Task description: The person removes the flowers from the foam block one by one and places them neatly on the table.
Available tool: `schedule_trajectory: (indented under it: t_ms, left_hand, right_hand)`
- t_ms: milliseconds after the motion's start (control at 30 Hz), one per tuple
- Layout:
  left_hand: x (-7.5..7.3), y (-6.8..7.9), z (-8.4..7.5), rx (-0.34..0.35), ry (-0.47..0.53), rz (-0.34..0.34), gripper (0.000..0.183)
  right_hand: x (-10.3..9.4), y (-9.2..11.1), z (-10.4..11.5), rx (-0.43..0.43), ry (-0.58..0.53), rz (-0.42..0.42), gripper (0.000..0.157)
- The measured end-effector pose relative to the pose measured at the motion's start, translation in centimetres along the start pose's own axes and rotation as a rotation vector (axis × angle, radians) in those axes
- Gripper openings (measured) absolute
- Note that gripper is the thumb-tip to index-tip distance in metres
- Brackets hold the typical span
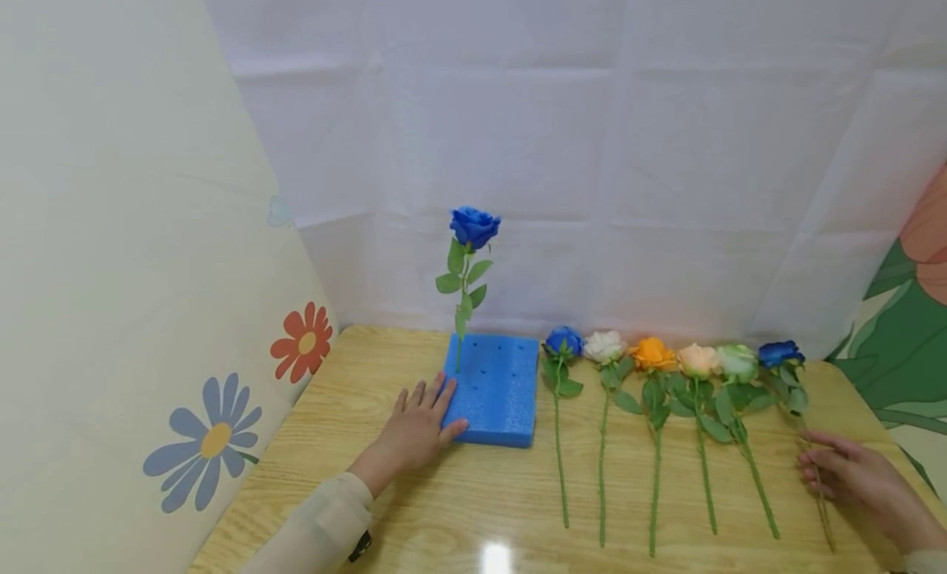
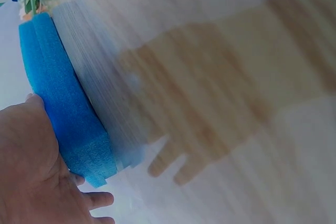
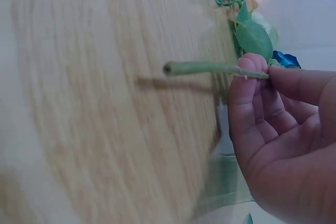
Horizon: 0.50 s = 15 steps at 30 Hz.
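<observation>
A blue foam block [image 1: 491, 393] with small holes lies on the table, and one blue rose [image 1: 474, 227] stands upright in its left side. My left hand [image 1: 420, 426] rests at the block's left edge, fingers straight; the left wrist view has the palm [image 2: 26, 156] beside the foam [image 2: 68, 98]. At the far right, my right hand [image 1: 851, 475] pinches the stem of a dark blue rose [image 1: 781, 354] between thumb and fingers. Close up in the right wrist view, the cut end of that stem [image 3: 194, 67] sticks out over the table from the fingertips.
Between the block and my right hand lie another blue rose [image 1: 565, 342], a white rose [image 1: 605, 346], an orange rose [image 1: 654, 354], a peach rose [image 1: 699, 361] and a green-white rose [image 1: 736, 363], stems toward me. A white cloth [image 1: 518, 146] hangs behind the wooden table [image 1: 510, 500].
</observation>
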State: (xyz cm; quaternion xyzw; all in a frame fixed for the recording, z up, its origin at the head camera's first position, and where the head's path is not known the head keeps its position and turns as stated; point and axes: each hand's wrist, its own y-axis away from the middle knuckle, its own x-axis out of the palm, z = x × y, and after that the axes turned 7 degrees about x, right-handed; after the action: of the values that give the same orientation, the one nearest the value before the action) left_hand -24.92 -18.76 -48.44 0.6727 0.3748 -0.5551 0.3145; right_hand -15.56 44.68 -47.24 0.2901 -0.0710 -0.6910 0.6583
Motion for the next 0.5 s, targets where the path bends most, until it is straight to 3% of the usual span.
schedule_trajectory:
  t_ms: [500]
  left_hand:
    - [0.2, -0.1, 0.0, -0.006, -0.007, 0.0, 0.078]
  right_hand:
    - [0.3, -1.2, 1.0, 0.06, 0.022, 0.018, 0.069]
